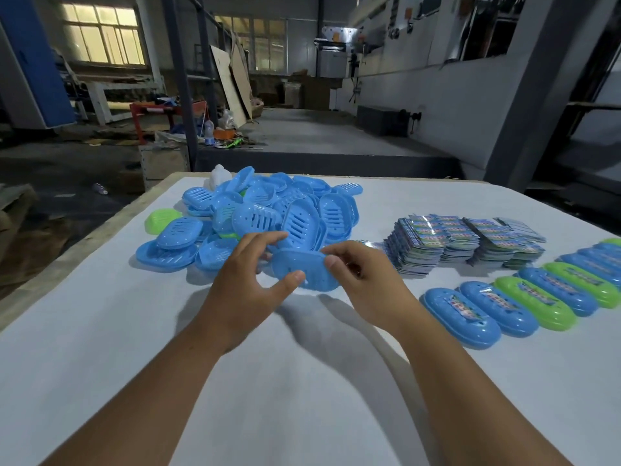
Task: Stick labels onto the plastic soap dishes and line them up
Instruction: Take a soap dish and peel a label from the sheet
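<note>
Soap dish, blue, is being pinched at its 2 ends by left hand and right hand, forearms converging.

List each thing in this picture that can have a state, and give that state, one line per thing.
held blue soap dish: unlabelled, gripped at both ends above the table
left hand: gripping the dish
right hand: pinching the dish
dish pile: loose, jumbled, unlabelled
label stacks: stacked, unused
row of dishes: labelled, lined up
table: covered in white
</note>
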A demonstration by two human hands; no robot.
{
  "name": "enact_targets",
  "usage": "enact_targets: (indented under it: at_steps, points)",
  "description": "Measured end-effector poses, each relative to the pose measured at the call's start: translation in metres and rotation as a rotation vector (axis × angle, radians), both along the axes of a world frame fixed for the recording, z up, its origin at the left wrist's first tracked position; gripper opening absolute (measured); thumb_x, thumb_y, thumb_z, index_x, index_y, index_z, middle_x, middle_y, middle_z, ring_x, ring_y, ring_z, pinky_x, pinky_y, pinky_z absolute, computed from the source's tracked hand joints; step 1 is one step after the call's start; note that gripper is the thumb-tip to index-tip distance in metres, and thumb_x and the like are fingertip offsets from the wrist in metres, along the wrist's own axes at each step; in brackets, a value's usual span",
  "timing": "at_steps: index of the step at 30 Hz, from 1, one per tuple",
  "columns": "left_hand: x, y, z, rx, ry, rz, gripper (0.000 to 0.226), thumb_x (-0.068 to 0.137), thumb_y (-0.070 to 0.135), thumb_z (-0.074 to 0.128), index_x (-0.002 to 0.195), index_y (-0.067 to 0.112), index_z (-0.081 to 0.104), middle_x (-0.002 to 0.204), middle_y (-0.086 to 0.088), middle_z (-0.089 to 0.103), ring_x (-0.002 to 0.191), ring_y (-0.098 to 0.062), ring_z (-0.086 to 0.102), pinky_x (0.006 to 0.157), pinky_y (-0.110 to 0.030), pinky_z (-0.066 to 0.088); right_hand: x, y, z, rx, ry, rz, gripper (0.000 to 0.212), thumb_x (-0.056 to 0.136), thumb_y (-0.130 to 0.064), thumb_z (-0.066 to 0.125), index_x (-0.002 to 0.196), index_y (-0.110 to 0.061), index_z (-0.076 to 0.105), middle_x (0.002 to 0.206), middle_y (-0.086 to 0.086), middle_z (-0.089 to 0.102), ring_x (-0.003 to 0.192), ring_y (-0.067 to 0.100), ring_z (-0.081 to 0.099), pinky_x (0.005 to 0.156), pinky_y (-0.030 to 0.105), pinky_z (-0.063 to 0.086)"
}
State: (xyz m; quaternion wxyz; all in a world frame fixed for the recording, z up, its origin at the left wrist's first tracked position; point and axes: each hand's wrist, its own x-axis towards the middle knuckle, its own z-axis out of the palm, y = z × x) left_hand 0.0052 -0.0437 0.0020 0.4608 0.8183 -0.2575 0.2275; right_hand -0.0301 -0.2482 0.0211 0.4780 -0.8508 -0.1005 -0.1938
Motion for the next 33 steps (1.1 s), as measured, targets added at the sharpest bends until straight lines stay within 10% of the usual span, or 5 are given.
enact_targets:
  at_steps: [10, 14, 18, 23, 33]
  points:
    - [0.001, 0.0, -0.005, 0.396, 0.079, -0.136, 0.065, 0.059, 0.068, 0.081, 0.115, 0.042, 0.06, 0.107, 0.031, 0.058, 0.102, 0.01, 0.055, 0.08, -0.01, 0.044, 0.001, -0.017, -0.003, -0.297, 0.314, -0.159, 0.041, 0.097, -0.027, 0.055, 0.061, -0.007, 0.056, 0.048, 0.002, 0.056, 0.047, 0.011, 0.042, 0.056, 0.031, 0.042]
    - [0.002, 0.0, -0.006, 0.556, 0.065, -0.08, 0.065, 0.061, 0.084, 0.064, 0.111, 0.042, 0.061, 0.097, 0.03, 0.056, 0.097, 0.009, 0.051, 0.076, -0.016, 0.043, 0.005, -0.037, 0.0, -0.309, 0.16, -0.443, 0.017, 0.093, -0.019, 0.057, 0.098, -0.016, 0.073, 0.093, -0.004, 0.074, 0.088, 0.021, 0.066, 0.081, 0.036, 0.054]
    - [0.005, 0.0, -0.008, 0.606, 0.056, -0.081, 0.073, 0.065, 0.086, 0.058, 0.118, 0.037, 0.062, 0.105, 0.024, 0.051, 0.101, 0.002, 0.047, 0.086, -0.021, 0.043, 0.006, -0.046, -0.005, -0.418, 0.367, -0.478, 0.057, 0.085, -0.027, 0.067, 0.141, -0.029, 0.055, 0.135, -0.006, 0.063, 0.125, 0.023, 0.058, 0.1, 0.039, 0.049]
    - [0.007, -0.002, -0.014, 0.569, 0.069, -0.076, 0.076, 0.065, 0.086, 0.057, 0.121, 0.036, 0.063, 0.108, 0.022, 0.051, 0.104, 0.002, 0.045, 0.086, -0.02, 0.041, 0.016, -0.043, -0.012, -0.47, 0.321, -0.52, 0.007, 0.084, -0.029, 0.058, 0.09, -0.026, 0.06, 0.089, -0.007, 0.066, 0.089, 0.026, 0.062, 0.069, 0.034, 0.049]
    - [0.012, -0.016, -0.019, 0.346, -0.027, 0.015, 0.049, 0.077, 0.075, 0.053, 0.093, 0.03, 0.068, 0.096, 0.015, 0.059, 0.096, -0.006, 0.051, 0.084, -0.028, 0.045, 0.032, -0.043, -0.014, -0.553, 0.304, -0.691, 0.013, 0.089, -0.018, 0.053, 0.084, -0.017, 0.066, 0.084, 0.004, 0.066, 0.074, 0.031, 0.054, 0.063, 0.031, 0.038]
